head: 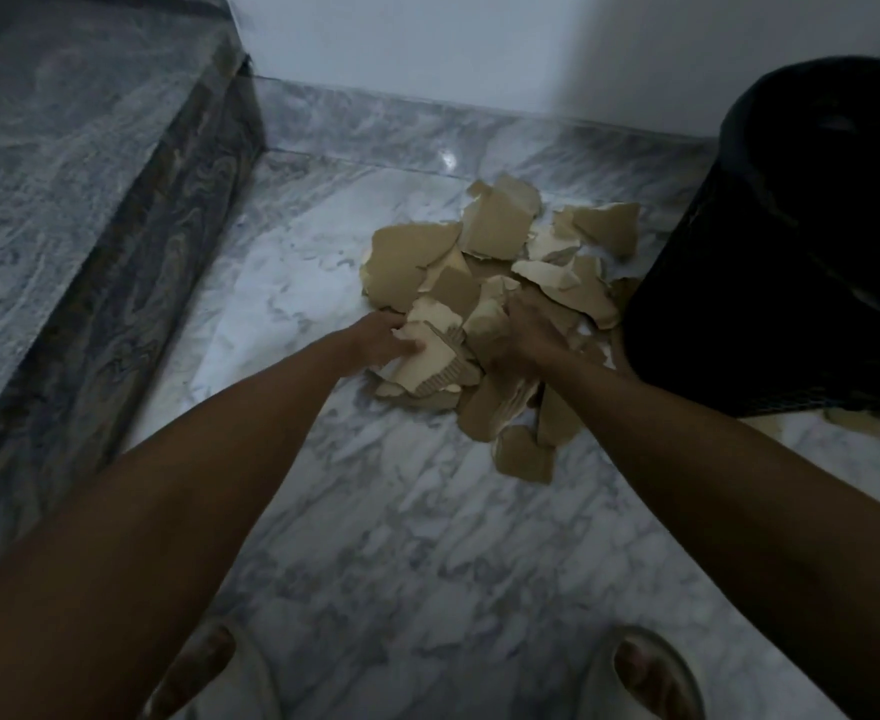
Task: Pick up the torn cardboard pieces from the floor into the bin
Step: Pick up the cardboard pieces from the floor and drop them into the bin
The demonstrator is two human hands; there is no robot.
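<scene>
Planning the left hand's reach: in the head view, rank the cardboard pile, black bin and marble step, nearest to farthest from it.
1. Cardboard pile: the left hand grips its near edge.
2. Marble step: to its left.
3. Black bin: far right, past the right hand.

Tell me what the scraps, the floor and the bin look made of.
Scraps: corrugated cardboard, matte tan and cream; fluted edge shows by the left hand.
Floor: polished marble or marble-look tile, grey veins, glossy reflection.
Bin: dark and matte, probably plastic; too dim to be sure.
</scene>
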